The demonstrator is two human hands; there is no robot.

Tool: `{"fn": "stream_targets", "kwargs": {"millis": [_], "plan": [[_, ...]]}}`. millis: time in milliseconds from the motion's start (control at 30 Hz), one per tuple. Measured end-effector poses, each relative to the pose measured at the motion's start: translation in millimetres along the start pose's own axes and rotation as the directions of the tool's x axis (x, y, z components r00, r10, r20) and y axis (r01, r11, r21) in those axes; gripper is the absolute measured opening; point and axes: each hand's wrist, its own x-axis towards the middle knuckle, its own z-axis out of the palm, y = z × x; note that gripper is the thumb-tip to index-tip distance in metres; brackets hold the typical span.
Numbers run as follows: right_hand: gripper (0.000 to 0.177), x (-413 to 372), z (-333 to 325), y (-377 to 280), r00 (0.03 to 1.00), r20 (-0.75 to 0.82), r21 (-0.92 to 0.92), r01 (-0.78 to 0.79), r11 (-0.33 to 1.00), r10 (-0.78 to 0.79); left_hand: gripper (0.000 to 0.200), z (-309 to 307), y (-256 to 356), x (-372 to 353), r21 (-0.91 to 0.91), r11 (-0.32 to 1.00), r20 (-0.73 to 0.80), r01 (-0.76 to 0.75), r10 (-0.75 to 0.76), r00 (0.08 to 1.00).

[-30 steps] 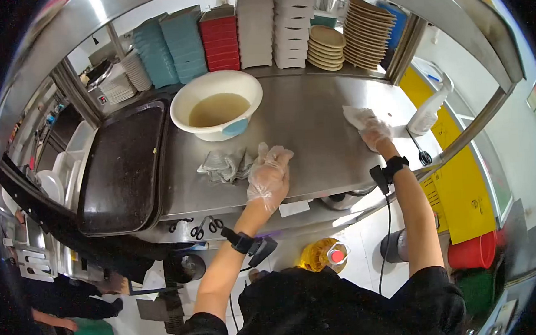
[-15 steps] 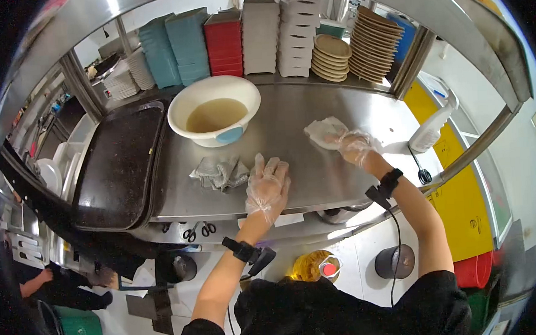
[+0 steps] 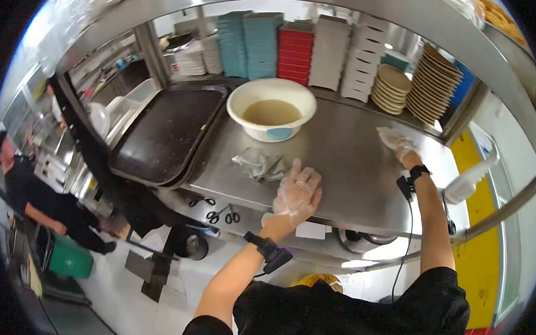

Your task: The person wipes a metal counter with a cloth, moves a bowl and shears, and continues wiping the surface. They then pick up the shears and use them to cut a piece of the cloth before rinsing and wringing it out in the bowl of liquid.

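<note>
My left hand, in a clear plastic glove, rests on the front part of the steel counter with its fingers stretched out. Just beyond its fingertips lies a crumpled grey cloth. Over at the counter's right side, my gloved right hand presses a pale folded cloth against the steel, its fingers partly hidden. A cream plastic basin holding cloudy brownish liquid stands behind the crumpled cloth.
Dark trays lie left of the basin. Teal, red and white box stacks and brown plates line the back. A spray bottle is at right. Scissors lie below. A person stands left.
My view has swung left, so the counter appears farther right and a person shows at the left. My right hand has slid the cloth farther back, closer to the plates. My left hand stays flat.
</note>
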Motion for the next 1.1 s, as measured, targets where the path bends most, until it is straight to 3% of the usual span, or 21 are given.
{"fn": "stream_targets", "kwargs": {"millis": [200,400,433,500,567,633,767,800,900,967,1000,1100], "plan": [[0.047,26,24,22,0.997,-0.007,0.032,-0.074,0.997,0.074,0.032,1,-1,4,0.027,0.999,-0.041,-0.034,0.035,0.999],[0.038,42,62,26,0.996,-0.085,0.122,-0.015,0.992,0.025,0.032,8,-3,4,0.019,0.997,-0.05,-0.071,0.072,0.996],[0.037,41,71,26,0.992,-0.126,0.162,0.046,0.986,-0.026,0.032,7,-4,4,0.023,0.996,-0.043,-0.083,0.084,0.996],[0.041,-22,-29,11,0.925,-0.005,0.29,0.365,0.885,-0.38,0.032,12,-4,3,0.036,0.995,-0.072,-0.093,0.096,0.993],[0.049,-38,-31,3,0.913,-0.006,0.459,0.365,0.81,-0.408,0.033,13,-6,5,0.085,0.992,-0.06,-0.098,0.103,0.993],[0.054,-94,-61,-43,0.909,-0.222,-0.013,0.359,0.933,-0.353,0.033,17,-8,4,0.06,0.995,-0.05,-0.08,0.083,0.995],[0.053,-76,-29,-20,0.954,-0.079,-0.039,0.289,0.957,-0.291,0.031,9,-1,5,0.003,1.0,-0.074,-0.022,0.022,0.997],[0.052,-51,-13,-2,0.976,0.036,0.03,0.213,0.977,-0.214,0.031,8,-1,5,-0.002,1.0,-0.068,-0.012,0.012,0.998],[0.055,-60,-70,-29,0.988,0.054,-0.109,0.147,0.983,-0.142,0.03,7,-2,7,-0.023,1.0,-0.06,-0.009,0.007,0.998],[0.062,-25,-46,-11,0.996,0.044,-0.22,0.084,0.972,-0.076,0.03,10,-4,6,-0.017,1.0,-0.055,-0.01,0.009,0.998],[0.065,-23,-71,-23,0.976,0.214,-0.159,-0.011,0.987,0.045,0.032,8,-4,6,0.002,1.0,-0.038,-0.009,0.01,0.999],[0.057,-1,-51,-9,0.985,0.171,-0.16,-0.001,0.987,0.028,0.031,11,-4,6,-0.021,0.999,-0.049,0.024,-0.025,0.998]]}}
